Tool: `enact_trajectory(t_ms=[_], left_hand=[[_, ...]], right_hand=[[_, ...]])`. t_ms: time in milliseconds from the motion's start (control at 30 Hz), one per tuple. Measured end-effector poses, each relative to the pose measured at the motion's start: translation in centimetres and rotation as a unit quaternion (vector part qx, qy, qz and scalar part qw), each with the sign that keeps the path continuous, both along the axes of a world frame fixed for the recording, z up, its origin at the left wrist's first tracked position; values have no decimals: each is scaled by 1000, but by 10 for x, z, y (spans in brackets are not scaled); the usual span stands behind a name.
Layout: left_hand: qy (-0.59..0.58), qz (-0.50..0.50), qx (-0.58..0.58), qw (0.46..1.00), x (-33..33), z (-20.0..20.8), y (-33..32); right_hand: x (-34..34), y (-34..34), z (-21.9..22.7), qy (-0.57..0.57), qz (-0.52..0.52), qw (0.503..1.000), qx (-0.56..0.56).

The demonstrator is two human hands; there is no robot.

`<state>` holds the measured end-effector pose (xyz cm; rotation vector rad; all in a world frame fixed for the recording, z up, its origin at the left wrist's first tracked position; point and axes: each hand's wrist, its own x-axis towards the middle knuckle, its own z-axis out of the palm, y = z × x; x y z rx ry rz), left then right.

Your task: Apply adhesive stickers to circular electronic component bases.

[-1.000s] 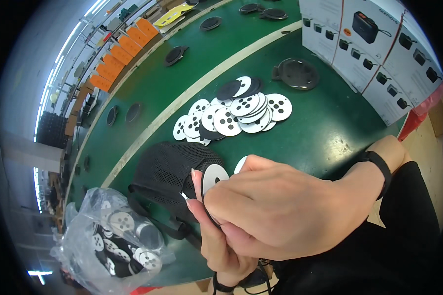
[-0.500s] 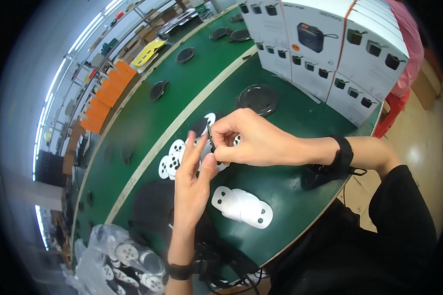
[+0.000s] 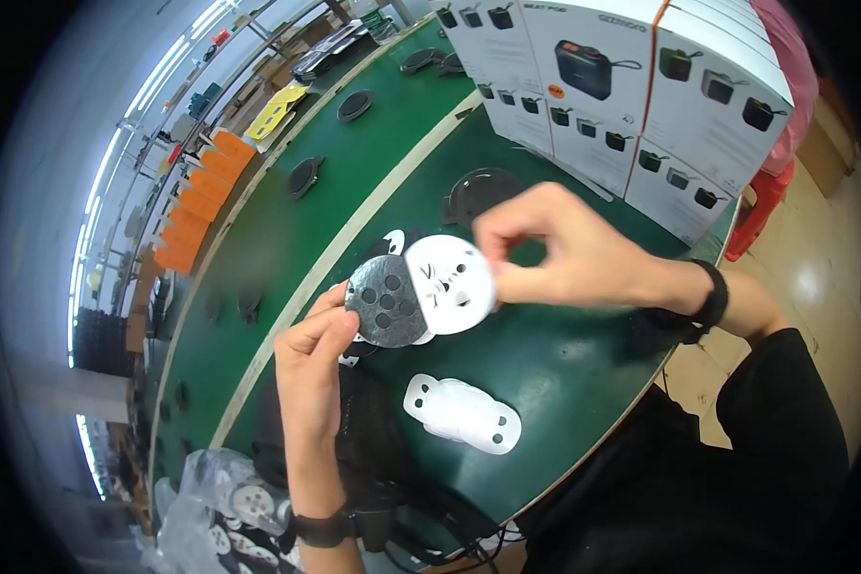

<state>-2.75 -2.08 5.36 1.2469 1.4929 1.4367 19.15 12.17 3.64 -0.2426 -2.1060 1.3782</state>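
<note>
My left hand (image 3: 311, 359) pinches a dark grey round pad (image 3: 387, 320) with several holes by its left edge. My right hand (image 3: 569, 253), thumb and forefinger together, grips the right edge of a white round backing sheet (image 3: 459, 287) with holes. The sheet is folded open from the pad, and the two meet along a slanting line. Below them on the green table lies a stack of white peeled backing sheets (image 3: 464, 413). Behind the pad, partly hidden, are more white and black pieces (image 3: 394, 241). A black round part (image 3: 483, 193) rests just beyond my right hand.
White printed cartons (image 3: 593, 105) stand at the far right of the table (image 3: 564, 354). Several black round parts (image 3: 354, 105) lie past a pale strip. At lower left a clear plastic bag (image 3: 196, 493) holds round pieces. Black cables (image 3: 430, 521) run along the near edge.
My hands have moved apart, the right one going right and the left one left and down. The pad has turned face-on, and its white backing now stands out to the right.
</note>
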Motion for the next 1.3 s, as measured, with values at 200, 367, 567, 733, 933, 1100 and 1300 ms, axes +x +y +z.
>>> enact_trajectory(t_ms=[200,367,567,733,933,1100,1300], left_hand=[[-18,40,-33,998,-5,2,1],[-67,31,-135,988,46,-6,17],[-118,-73,-213,967,89,-6,46],[-155,-255,-254,920,105,6,83],[421,-201,-79,881,52,-30,166],[577,-156,-166,785,63,-35,175],[579,-113,-176,788,61,-42,155]], right_hand=[[36,-42,-10,-104,59,892,435],[32,-51,-24,-79,24,878,471],[47,-32,-12,-4,-206,831,517],[82,-16,-4,-29,-276,804,526],[106,-10,3,49,-333,850,405],[125,-15,-5,-23,-334,857,392],[131,-17,-13,-58,-275,923,262]])
